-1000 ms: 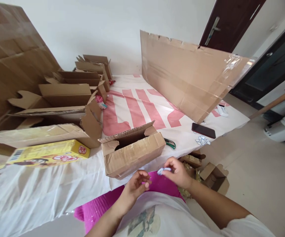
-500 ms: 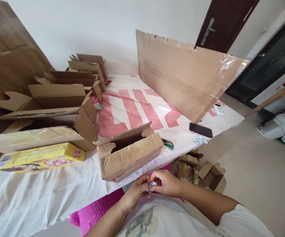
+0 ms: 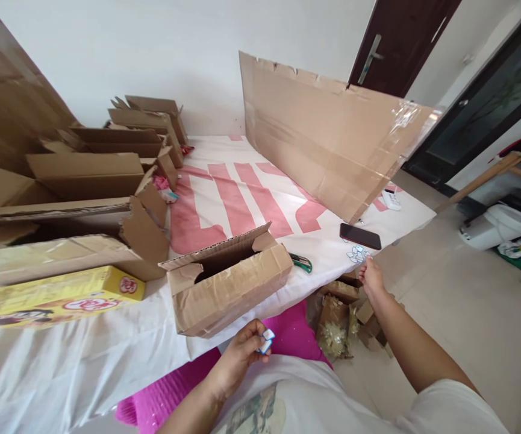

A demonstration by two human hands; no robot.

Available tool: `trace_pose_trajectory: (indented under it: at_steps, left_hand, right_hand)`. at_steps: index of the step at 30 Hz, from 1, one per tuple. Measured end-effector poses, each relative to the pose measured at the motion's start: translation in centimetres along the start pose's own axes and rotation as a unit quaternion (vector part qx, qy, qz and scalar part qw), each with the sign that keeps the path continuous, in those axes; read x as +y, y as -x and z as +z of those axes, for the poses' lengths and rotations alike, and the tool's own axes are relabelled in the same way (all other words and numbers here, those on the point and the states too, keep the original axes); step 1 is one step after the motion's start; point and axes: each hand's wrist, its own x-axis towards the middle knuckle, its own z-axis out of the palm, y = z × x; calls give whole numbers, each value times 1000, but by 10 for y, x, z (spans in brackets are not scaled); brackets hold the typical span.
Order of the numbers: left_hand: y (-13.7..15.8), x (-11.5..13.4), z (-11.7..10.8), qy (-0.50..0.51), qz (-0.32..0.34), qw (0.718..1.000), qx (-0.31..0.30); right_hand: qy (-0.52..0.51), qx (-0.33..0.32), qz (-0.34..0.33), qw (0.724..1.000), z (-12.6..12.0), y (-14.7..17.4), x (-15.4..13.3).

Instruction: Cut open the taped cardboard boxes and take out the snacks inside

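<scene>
My left hand [image 3: 242, 348] is closed just beyond my shirt, pinching small white pieces with blue edges [image 3: 267, 342] between thumb and fingers. Stretched out to the right, my right hand [image 3: 371, 278] has its fingertips pinched together at the near edge of a little pile of similar white, blue-edged pieces [image 3: 358, 254]. Whether a piece is between those fingertips is too small to make out. Directly behind the pile lies a dark phone [image 3: 360, 236]. An open narrow cardboard box [image 3: 237, 292] stands at the table's front edge, beyond my left hand.
A green box cutter [image 3: 302, 263] lies beside the narrow box. Several open cartons [image 3: 93, 169] and a yellow box [image 3: 106, 289] fill the table's left side. A large cardboard sheet [image 3: 318, 132] stands at the back. Cardboard scraps [image 3: 336, 319] lie below the table; a pink cushion [image 3: 287, 328] is near my lap.
My right hand has left my left hand and moved right to the pile near the phone. My left hand stays in place, with the white pieces now showing. The view has shifted slightly right.
</scene>
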Motion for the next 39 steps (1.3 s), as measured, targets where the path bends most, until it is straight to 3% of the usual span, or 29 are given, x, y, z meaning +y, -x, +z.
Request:
trace_pose_trajectory:
  at_steps: [4,14,24,27,31,36,39]
  left_hand:
    - [3,0,3,-21,4,1000,-4]
    - [3,-3,-1,-19,13,1000,8]
    - [2,-6,-2,13,13,1000,17]
    - [0,-7,-1,29,13,999,23]
    - [-7,-3,5,60,11,997,39]
    - [-15,3,17,82,38,995,39]
    - [-13,5,21,83,56,995,29]
  right_hand:
    - [7,11,52,999,-1,-11,8]
    - [-22,16,11,1000,5,-4,8]
    - [-51,-49,16,997,15,11,-6]
    - [-60,-109,26,992,23,34,-15]
    - [-44,-256,56,964,38,92,-22]
    - [5,-496,90,864,50,166,-24]
    - [28,-536,102,838,54,188,-24]
